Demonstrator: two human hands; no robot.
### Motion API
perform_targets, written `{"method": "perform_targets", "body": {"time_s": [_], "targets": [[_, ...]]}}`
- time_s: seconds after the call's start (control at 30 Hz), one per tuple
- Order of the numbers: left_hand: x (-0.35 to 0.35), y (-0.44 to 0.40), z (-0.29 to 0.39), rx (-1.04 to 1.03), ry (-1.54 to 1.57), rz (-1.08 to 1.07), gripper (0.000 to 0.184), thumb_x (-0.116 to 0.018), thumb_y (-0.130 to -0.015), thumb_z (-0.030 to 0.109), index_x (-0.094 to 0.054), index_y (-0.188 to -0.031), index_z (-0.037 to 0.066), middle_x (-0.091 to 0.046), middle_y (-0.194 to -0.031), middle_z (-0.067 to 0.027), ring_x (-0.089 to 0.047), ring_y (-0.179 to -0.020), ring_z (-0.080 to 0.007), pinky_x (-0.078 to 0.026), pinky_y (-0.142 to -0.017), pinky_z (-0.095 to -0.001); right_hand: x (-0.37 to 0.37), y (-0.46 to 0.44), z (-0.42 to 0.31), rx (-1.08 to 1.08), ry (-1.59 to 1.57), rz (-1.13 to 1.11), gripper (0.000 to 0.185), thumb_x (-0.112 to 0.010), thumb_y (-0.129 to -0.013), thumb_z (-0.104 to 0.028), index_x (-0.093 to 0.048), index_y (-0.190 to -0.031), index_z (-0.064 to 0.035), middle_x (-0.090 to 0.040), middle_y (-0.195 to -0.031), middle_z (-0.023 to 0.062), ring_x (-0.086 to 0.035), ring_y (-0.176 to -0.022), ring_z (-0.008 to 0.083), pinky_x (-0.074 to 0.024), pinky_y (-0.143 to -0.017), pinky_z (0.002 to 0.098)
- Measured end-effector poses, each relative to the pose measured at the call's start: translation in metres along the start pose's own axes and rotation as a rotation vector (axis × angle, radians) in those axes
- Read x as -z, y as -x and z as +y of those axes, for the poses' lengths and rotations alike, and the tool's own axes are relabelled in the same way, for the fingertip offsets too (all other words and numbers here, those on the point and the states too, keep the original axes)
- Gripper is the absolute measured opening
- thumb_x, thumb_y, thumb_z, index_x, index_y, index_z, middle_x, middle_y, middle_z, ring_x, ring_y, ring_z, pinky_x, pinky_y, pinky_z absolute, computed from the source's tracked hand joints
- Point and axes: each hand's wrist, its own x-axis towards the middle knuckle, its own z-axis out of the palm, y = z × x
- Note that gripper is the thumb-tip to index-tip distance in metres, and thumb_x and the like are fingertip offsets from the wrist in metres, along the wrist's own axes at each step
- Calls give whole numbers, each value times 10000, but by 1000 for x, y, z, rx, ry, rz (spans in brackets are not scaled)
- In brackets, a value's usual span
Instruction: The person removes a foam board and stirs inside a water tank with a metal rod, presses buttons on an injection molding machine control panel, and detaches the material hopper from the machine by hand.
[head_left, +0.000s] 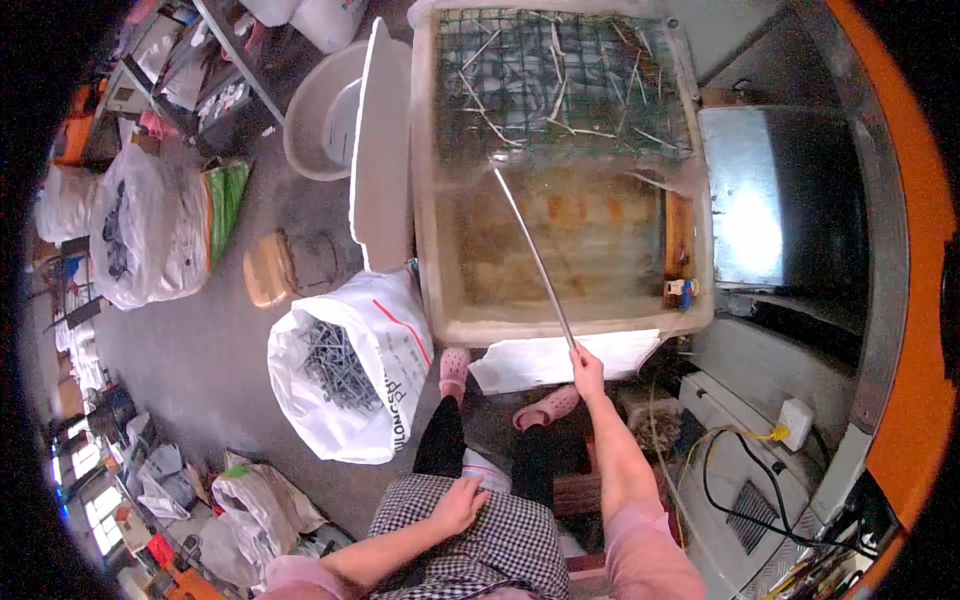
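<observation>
Right fingers (pixel 588 366) grip slim, seemingly metal rod (pixel 540 265).

From here I see a round basin (pixel 300 130) at far left, a clear plastic bag (pixel 130 240) beside a green-edged sack (pixel 228 200) at left, and a yellow cable (pixel 755 434) meeting a white box (pixel 796 424) at near right.

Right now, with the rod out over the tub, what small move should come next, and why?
Probably ease the rod slightly forward with the right hand: its tip appears just short of the green mesh, and pale strips lie farther on. The left hand, resting on the checked cloth, likely needn't help.
</observation>
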Motion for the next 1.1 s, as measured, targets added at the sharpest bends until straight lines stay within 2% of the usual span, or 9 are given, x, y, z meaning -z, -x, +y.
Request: {"method": "perform_targets", "body": {"time_s": [0.07, 0.1, 0.17, 0.4, 0.6, 0.67, 0.87, 0.93, 1.1], "targets": [[-8, 1, -13, 57, -10, -31, 373, -514, -862, 214, -452, -1141, -25, -514, -948, -200, -504, -886, -360, -432, -773, -401, -8, -6, 15, -34, -52, -31, 311, -573, -847, -207, -580, -1120, -61, -596, -704, 93, -509, -615, 137, -436, -593, 286], [-13, 0, -19, 33, -21, -18, 372, -512, -863, 218, -452, -1142, -20, -512, -952, -199, -505, -888, -359, -434, -768, -401, -14, -11, 24, -38, -47, -38, 311, -573, -847, -207, -580, -1120, -61, -596, -704, 93, -509, -615, 137, -436, -593, 286], [-20, -3, -25, 33, -45, -29, 371, -506, -866, 228, -448, -1149, -4, -503, -967, -194, -504, -892, -357, -437, -762, -403, -27, -19, 34, 6, -283, -2, 298, -567, -858, -180, -585, -1114, -29, -389, -556, -65, -338, -462, 35, -276, -411, 209], [-19, -19, -23, 45, -52, -59, 342, -503, -866, 208, -448, -1143, 14, -503, -970, -184, -508, -892, -352, -443, -760, -400, -41, -46, 42, 0, -332, -43, 266, -565, -860, -151, -596, -1087, -18, -420, -547, -57, -361, -451, 44, -293, -403, 210], [-18, -28, -29, 30, -52, -73, 353, -527, -853, 206, -450, -1139, 13, -503, -954, -183, -512, -889, -342, -448, -753, -384, -54, -70, 42, 6, -290, -95, 289, -581, -849, -201, -600, -1101, -60, -461, -535, -15, -395, -477, 63, -337, -446, 242], [-19, -29, -29, 44, -66, -95, 355, -530, -852, 203, -449, -1141, 12, -502, -958, -186, -509, -895, -344, -446, -759, -385, -58, -74, 35, 69, -298, -31, 267, -581, -850, -186, -619, -1074, -45, -385, -519, -61, -346, -452, 45, -288, -413, 221], [-18, -35, -16, 47, -52, -143, 364, -536, -841, 178, -441, -1149, 9, -496, -971, -192, -500, -911, -352, -441, -771, -393, -57, -94, 2, 115, -384, -77, 314, -573, -861, -202, -576, -1135, -48, -420, -612, -70, -355, -512, 37, -296, -441, 203], [-14, -38, -12, 40, -51, -137, 366, -537, -838, 171, -440, -1151, 8, -495, -975, -193, -499, -912, -352, -440, -774, -394, -45, -96, -17, 33, -324, -115, 298, -582, -848, -198, -592, -1106, -50, -467, -597, -9, -392, -548, 68, -349, -487, 247], [4, -42, -6, 31, -26, -82, 372, -547, -831, 164, -435, -1158, 27, -492, -1001, -180, -494, -921, -352, -441, -781, -394, -23, -85, 19, 35, -253, -81, 300, -578, -850, -200, -591, -1106, -46, -477, -594, 8, -402, -537, 74, -352, -485, 255]]}}
